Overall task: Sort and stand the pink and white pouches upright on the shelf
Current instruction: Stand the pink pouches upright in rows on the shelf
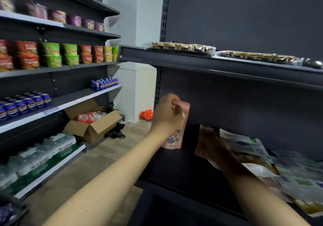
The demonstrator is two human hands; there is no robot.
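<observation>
A pink pouch (176,138) stands upright at the left end of the dark shelf (174,169); my left hand (167,113) pinches its top edge. My right hand (213,148) grips a second pink pouch (207,130), tilted and partly hidden behind the hand, in the shadow under the upper shelf. To the right, a loose pile of white pouches (286,169) with green and blue print lies flat on the shelf, with bits of pink pouch showing beneath.
The upper shelf (227,64) overhangs close above my hands and carries flat packs of wafer sticks (181,48). On the left, racks hold cup noodles, cans and bottled water. An open cardboard box (94,122) and black bags sit on the floor.
</observation>
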